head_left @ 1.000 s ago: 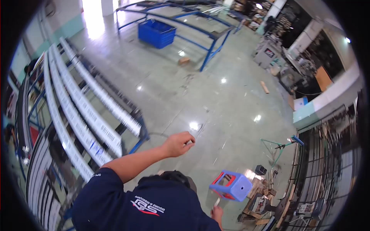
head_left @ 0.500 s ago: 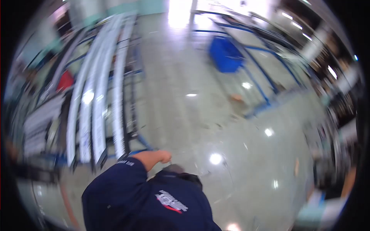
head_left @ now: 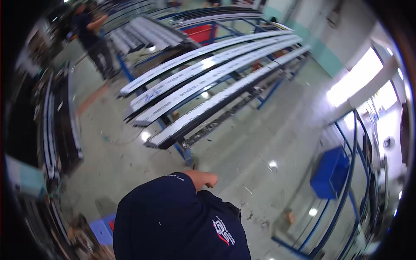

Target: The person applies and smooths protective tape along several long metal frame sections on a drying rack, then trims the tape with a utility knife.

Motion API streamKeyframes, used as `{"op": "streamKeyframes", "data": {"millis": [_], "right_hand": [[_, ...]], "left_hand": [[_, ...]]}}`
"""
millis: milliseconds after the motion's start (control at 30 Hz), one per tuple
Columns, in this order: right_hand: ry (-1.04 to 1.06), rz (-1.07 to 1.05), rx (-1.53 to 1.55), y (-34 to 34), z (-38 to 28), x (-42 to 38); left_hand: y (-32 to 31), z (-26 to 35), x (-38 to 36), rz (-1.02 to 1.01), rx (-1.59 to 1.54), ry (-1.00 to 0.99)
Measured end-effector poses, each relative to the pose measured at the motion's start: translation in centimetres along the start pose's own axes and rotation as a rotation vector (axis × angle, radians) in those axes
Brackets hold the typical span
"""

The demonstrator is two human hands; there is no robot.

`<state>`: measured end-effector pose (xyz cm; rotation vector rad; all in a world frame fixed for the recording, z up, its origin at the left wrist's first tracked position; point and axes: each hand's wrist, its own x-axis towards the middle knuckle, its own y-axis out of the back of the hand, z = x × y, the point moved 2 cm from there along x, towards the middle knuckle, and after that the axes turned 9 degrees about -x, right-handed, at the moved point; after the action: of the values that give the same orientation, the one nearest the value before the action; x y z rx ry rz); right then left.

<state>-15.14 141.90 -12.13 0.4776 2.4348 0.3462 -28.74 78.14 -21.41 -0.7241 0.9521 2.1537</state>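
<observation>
Head view: L hand (head_left: 211, 178) was out in front, touching no bar; fingers blurred, couldn't tell if closed or holding; R hand out of view; nearest white-topped bar (head_left: 229, 96) lay ahead on the blue rack (head_left: 185, 154); I judged it stiff, awkwardly long, face poss. slippery; best hold: both long edges, nr. middle.

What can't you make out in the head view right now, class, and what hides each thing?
All in the head view:
Right hand: unseen; the body or bottom edge may hide it.
Left hand: small and blurred; whether it holds anything is unclear.
White strips: printing too small and blurred.
Purple-blue object: partly covered by the navy shirt.
Person at upper left: blurred.
</observation>
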Motion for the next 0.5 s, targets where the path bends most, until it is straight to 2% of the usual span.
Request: {"op": "streamKeyframes", "data": {"millis": [67, 100, 133, 200, 233, 300, 367, 400, 433, 467, 500], "right_hand": [[0.027, -0.16, -0.103, -15.9, -15.9, 1.7], [0.034, -0.231, -0.167, -20.7, -20.5, 2.3], [0.037, -0.288, -0.249, -21.7, -22.9, 3.8], [0.024, -0.402, -0.43, -19.0, -25.0, 9.0], [0.015, -0.463, -0.513, -18.1, -26.4, 12.1], [0.008, -0.616, -0.631, -19.8, -29.0, 18.7], [-0.002, -0.747, -0.694, -21.4, -30.7, 25.3], [-0.004, -0.806, -0.709, -22.4, -31.3, 28.4], [-0.006, -0.861, -0.718, -23.4, -32.1, 31.1], [-0.008, -0.909, -0.723, -24.6, -32.4, 33.6], [-0.018, -0.957, -0.726, -25.2, -31.9, 36.7]], "left_hand": [[2.9, 2.2, -0.5, 0.188, -0.197, 0.062], [4.2, 2.9, 0.2, 0.271, -0.18, 0.003], [4.9, 3.0, 1.0, 0.351, -0.381, 0.019], [6.9, 4.1, -0.5, 0.424, -0.592, 0.046], [7.2, 3.6, -1.3, 0.563, -0.532, 0.0], [7.2, 3.9, -6.4, 0.787, -0.591, 0.082], [3.8, 1.5, -8.7, 0.945, -0.686, 0.169], [0.9, 0.4, -9.6, 1.013, -0.704, 0.277], [-2.3, -0.9, -10.8, 0.911, -0.772, 0.438], [-6.0, -1.4, -12.4, 1.005, -0.655, 0.534], [-9.4, -1.7, -14.0, 0.793, -0.671, 0.776]]}}
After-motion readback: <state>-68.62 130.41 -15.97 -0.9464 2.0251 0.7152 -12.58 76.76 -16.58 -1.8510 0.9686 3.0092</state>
